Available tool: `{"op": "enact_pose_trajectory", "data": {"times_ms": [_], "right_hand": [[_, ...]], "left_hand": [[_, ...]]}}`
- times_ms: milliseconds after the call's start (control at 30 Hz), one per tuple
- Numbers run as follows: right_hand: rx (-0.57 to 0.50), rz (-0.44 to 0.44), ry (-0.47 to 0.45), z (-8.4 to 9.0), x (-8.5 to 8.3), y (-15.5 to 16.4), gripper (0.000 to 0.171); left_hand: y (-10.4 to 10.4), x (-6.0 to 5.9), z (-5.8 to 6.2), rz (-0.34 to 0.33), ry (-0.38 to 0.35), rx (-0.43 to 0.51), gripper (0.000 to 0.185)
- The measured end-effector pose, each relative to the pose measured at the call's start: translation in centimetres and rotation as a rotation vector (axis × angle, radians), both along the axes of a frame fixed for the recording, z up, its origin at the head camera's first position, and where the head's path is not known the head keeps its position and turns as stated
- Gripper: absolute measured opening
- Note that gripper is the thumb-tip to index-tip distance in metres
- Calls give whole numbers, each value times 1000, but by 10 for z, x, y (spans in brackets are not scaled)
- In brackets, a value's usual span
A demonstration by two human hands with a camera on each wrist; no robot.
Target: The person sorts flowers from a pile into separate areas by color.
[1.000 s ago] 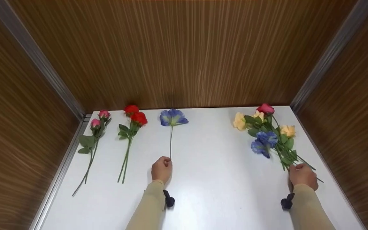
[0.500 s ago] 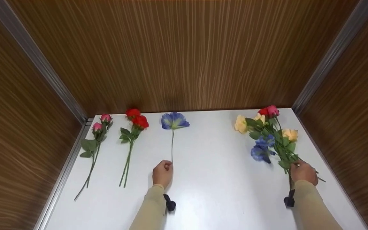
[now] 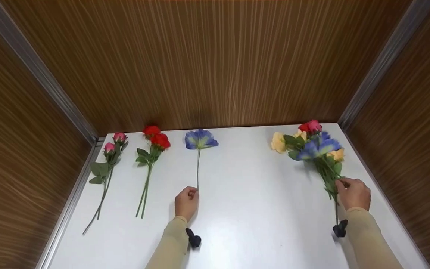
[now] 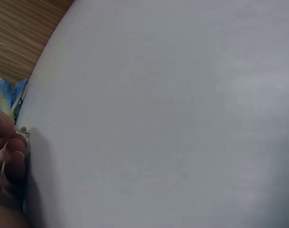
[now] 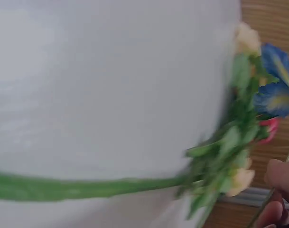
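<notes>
In the head view my left hand [image 3: 187,203] pinches the lower stem of a blue flower [image 3: 201,139], whose bloom lies toward the back wall. The left wrist view catches those curled fingers and the blue petals [image 4: 5,97] at its left edge. My right hand [image 3: 355,194] grips the thin stem of another blue flower [image 3: 318,147]. Its bloom is raised over a pile of cream flowers [image 3: 278,142], leaves and red and pink blooms [image 3: 314,126]. In the right wrist view, the blue bloom [image 5: 277,97] stands apart from the leafy pile [image 5: 229,142].
Two pink roses [image 3: 109,147] lie at the far left of the white table [image 3: 245,194]. Beside them are two red flowers [image 3: 160,141] with crossed stems. Brown wood-grain walls [image 3: 215,67] with metal corner strips enclose the back and sides.
My right hand has drawn the blue flower up from the pile's lower side, and its bloom now covers part of the pile. My left hand keeps its pinch in much the same place.
</notes>
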State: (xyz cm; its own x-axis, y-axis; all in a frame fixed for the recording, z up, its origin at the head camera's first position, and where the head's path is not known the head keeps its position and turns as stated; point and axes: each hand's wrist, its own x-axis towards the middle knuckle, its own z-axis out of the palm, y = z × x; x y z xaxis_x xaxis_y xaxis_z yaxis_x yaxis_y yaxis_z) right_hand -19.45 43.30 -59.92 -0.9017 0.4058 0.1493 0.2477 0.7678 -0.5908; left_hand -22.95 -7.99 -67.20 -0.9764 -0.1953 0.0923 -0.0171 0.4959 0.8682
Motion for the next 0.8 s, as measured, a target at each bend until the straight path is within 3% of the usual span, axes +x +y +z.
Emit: {"op": "enact_pose_trajectory", "data": {"times_ms": [133, 233, 367, 500, 667, 800], "right_hand": [[-75, 31, 51, 15, 5, -20, 36], [-190, 77, 90, 23, 7, -43, 36], [-440, 186, 164, 30, 4, -81, 26], [-658, 283, 144, 38, 7, -125, 22], [-779, 363, 112, 35, 21, -170, 16], [-810, 404, 119, 25, 32, -189, 13]], "left_hand": [[0, 6, 7, 25, 30, 42, 7], [15, 13, 20, -21, 108, 62, 8], [52, 27, 43, -207, 189, 81, 8], [90, 44, 63, -392, 167, 90, 10], [122, 67, 77, -554, 56, 74, 15], [132, 82, 77, -624, 47, 44, 11]]}}
